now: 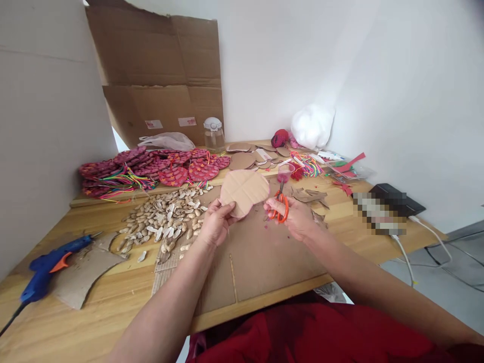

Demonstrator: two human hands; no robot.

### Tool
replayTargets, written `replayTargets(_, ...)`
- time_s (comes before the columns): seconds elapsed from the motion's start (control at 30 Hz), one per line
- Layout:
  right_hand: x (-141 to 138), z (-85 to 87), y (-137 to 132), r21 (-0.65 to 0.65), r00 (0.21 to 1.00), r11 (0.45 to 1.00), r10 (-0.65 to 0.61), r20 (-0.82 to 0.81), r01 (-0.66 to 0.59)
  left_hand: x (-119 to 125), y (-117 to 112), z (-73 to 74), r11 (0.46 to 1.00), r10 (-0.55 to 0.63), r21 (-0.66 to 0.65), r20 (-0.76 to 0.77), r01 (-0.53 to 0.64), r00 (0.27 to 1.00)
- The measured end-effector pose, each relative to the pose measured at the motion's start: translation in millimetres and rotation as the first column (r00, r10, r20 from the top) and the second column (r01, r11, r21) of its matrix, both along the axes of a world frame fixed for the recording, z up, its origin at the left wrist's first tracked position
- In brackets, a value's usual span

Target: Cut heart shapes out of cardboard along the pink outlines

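Note:
My left hand (218, 220) grips the lower left edge of a rounded cardboard piece (245, 189), thumb on its face. A thin pink edging shows along the piece's rim. In my right hand (293, 214) is a pair of scissors (280, 204) with orange handles, blades pointing up and away from me, just right of the piece. Both hands are above a flat cardboard sheet (272, 262) on the wooden table. Small pink scraps lie on the sheet beneath the scissors.
Peanut shells (162, 217) are heaped at left, near a blue glue gun (56, 267). Patterned red pouches (170, 166) with coloured cords, cut cardboard pieces (242, 160), a lidded jar (214, 135) and white stuffing (313, 126) line the back. A black box (397, 199) with cables stands right.

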State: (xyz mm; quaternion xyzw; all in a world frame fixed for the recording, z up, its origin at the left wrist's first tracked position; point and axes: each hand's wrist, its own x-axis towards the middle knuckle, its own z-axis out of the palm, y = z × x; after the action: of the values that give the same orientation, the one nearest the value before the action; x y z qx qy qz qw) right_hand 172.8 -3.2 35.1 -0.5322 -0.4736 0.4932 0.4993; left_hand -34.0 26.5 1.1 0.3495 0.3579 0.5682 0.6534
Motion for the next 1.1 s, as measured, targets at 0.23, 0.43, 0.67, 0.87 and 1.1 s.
replayTargets(0.23, 2.0, -9.8, 8.4, -0.011, 0.990, 0.995, -0.103, -0.098, 0.103, 11.3, -10.4, -5.7, 0.964, -0.262, 0.003, -0.119, 0.264, 0.958)
replayTargets(0.43, 19.4, -30.6, -9.6, -0.132, 0.996, 0.991, -0.027, -0.083, 0.015, 7.3, -5.3, -12.6, 0.951, -0.280, 0.060, -0.253, 0.304, 0.926)
replayTargets(0.67, 21.8, -35.2, -19.8, -0.127, 0.977, 0.974, 0.174, -0.125, -0.189, 0.1, -12.4, -6.1, 0.779, -0.568, -0.030, -0.457, 0.626, 0.684)
replayTargets(0.87, 33.3, -33.1, -24.1, -0.150, 0.986, 0.975, 0.158, -0.060, -0.165, -3.0, -11.0, -4.1, 0.811, -0.481, -0.032, -0.605, 0.584, 0.634)
replayTargets(1.1, 31.2, -35.5, -8.3, -0.100, 0.979, 0.981, 0.176, 0.099, -0.166, -28.0, 17.5, -9.8, 0.943, 0.300, 0.331, -0.785, -0.042, 0.543)
